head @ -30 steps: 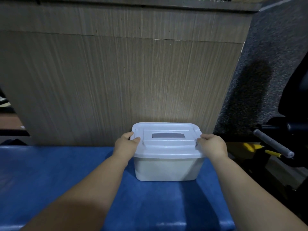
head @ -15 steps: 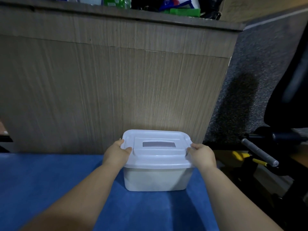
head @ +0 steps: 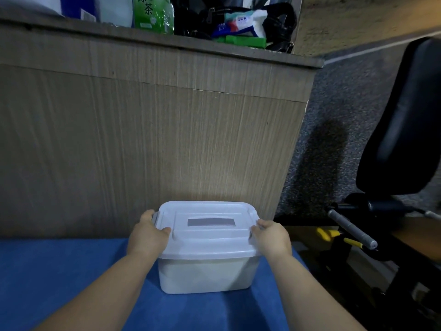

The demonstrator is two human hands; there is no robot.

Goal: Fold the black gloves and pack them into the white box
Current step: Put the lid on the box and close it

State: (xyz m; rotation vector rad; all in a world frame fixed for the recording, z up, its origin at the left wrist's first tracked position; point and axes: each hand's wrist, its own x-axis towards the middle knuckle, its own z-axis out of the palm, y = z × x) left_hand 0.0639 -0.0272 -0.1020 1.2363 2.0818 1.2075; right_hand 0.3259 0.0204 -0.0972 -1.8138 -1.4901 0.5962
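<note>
Against a wood-grain panel (head: 143,139), the blue surface (head: 71,271) carries the white plastic box (head: 205,275), its lid (head: 210,242) on. The left hand (head: 148,237) and right hand (head: 272,237) grip the lid's ends, fingers (head: 147,217) curled over its edges.

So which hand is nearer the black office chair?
Right. The right hand grips the lid of the white box at the end toward the black office chair; the left hand grips the opposite end.
</note>
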